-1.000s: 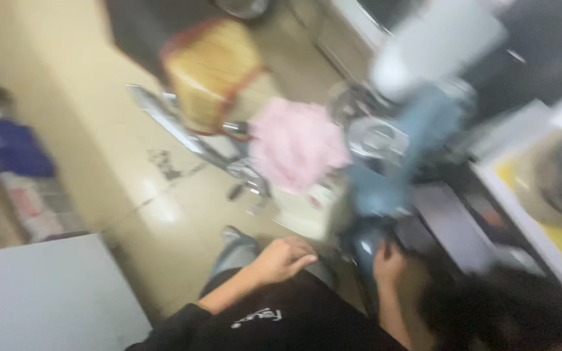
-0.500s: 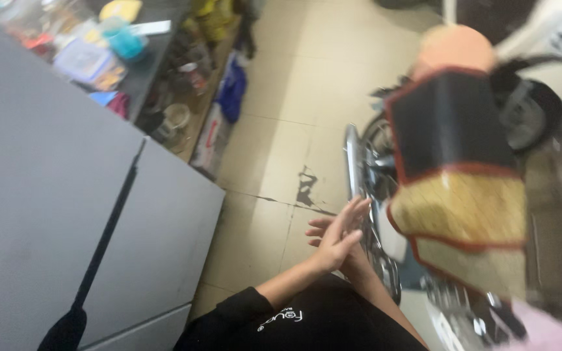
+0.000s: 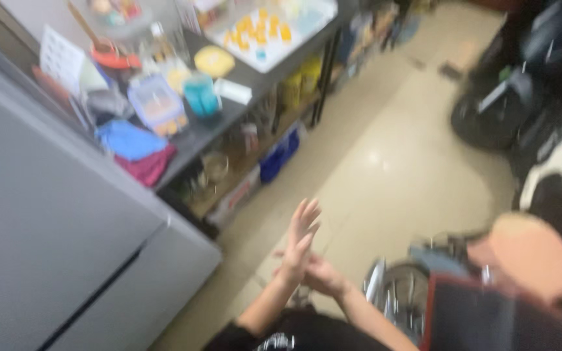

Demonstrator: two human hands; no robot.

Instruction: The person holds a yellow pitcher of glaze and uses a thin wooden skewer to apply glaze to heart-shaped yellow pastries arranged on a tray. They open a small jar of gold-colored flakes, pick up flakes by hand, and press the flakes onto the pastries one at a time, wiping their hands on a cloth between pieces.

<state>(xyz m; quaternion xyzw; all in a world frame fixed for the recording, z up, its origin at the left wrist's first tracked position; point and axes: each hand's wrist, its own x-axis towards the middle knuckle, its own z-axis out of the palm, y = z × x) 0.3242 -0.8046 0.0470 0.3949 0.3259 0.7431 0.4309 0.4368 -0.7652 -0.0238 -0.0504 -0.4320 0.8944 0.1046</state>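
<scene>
Blurred frame. Grey cabinet (image 3: 53, 247) fills the left side, the biggest thing in view; everything below is placed against it. Beige tiled floor (image 3: 385, 162) runs off to its right. Behind the cabinet's far end stands a dark metal shelf table (image 3: 242, 107), cluttered: white tray with yellow pieces (image 3: 265, 26), teal cup (image 3: 201, 96), clear lidded box (image 3: 157, 104), blue cloth (image 3: 128, 140) and dark red cloth (image 3: 147, 166) nearest the cabinet edge. Across the floor, well right of the cabinet, dark parked vehicles (image 3: 521, 84), detail unclear. Lower right, far from the cabinet, a black panel with red edging (image 3: 489, 318) and a peach rounded thing (image 3: 528, 253) above it, beside chrome wheel spokes (image 3: 401, 299).

Hands just right of the cabinet's lower corner, over the floor, holding nothing. Left hand (image 3: 300, 237) raised, palm flat, fingers straight and together, pointing up. Right hand (image 3: 320, 273) just below it, looks to be touching the left wrist area, fingers loosely open; exact contact too blurred to tell. Black sleeves (image 3: 294, 335) at bottom edge.
</scene>
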